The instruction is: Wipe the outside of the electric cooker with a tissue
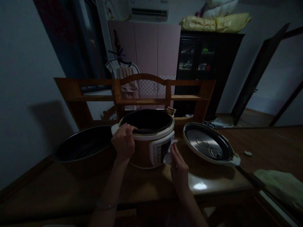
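An electric cooker (142, 154) with a dark open inside stands on the desk in front of me. My left hand (123, 143) grips its near-left rim, fingers hooked over the edge. A white wipe or cloth (168, 157) is pinched in my right hand (178, 162), against the right side of the control panel (159, 153). Whether it is paper or fabric I cannot tell. Left of the cooker sits a dark inner pot (86, 154). The cooker's lid (203, 142) lies to the right, its metal underside facing up.
Behind the cooker rises the desk's wooden shelf rack (142, 101). A small white object (248, 153) lies on the brown surface at right. Pale green fabric (280, 186) is at the lower right. A wall is close on the left.
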### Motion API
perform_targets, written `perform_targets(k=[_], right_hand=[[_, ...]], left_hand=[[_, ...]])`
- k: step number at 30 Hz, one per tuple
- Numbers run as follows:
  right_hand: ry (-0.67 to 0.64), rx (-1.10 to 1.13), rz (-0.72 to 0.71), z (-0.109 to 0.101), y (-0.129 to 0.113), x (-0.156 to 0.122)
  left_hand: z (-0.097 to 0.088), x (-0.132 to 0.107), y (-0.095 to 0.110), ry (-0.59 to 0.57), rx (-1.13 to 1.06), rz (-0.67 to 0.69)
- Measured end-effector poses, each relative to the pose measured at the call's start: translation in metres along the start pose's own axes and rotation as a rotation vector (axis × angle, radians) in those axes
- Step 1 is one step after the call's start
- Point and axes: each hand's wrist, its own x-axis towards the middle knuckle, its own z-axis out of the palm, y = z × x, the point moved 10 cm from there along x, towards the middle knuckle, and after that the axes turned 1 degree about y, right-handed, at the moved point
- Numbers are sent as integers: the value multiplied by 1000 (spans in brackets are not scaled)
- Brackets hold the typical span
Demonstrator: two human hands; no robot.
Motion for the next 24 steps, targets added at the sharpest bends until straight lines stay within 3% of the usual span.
perform_targets(k=[6,11,16,24], right_hand=[[-55,57,129,-12,26,-7],[78,76,208,-35,27,12],[21,101,91,-16,9,17],[-88,132,178,-6,27,-12]], left_hand=[[2,-1,-3,-1,-16,1],[3,-2,-4,-1,-22,-12],[2,-1,-3,0,-14,-23],[1,0,-4,28,9,-32]])
